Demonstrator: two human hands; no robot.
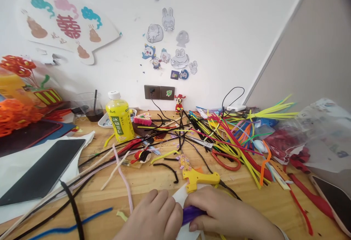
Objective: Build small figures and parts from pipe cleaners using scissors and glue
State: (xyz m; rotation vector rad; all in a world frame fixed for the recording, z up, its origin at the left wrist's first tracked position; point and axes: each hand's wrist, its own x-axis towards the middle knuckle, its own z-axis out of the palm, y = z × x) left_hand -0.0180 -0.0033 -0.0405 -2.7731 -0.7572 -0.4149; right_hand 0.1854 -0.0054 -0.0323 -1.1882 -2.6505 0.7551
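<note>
A bundle of purple pipe cleaners (191, 215) spans the gap between my hands, low in the middle of the view. My left hand (155, 216) is closed round its left end, knuckles up, with the fingertips hidden. On the other end, my right hand (219, 209) is closed with the thumb below and the fingers curled over the top. White paper (179, 196) lies under the hands. Just beyond my right hand rests a yellow hot glue gun (201, 178), its nozzle end coated with colourful bits and its black cord trailing right.
Scissors with red handles (226, 161) lie among many loose pipe cleaners (233, 143). A yellow drink bottle (120, 117) stands at back left. A black flat slab (44, 168) lies on white paper at left. A phone (333, 199) and plastic bag (326, 134) are at right.
</note>
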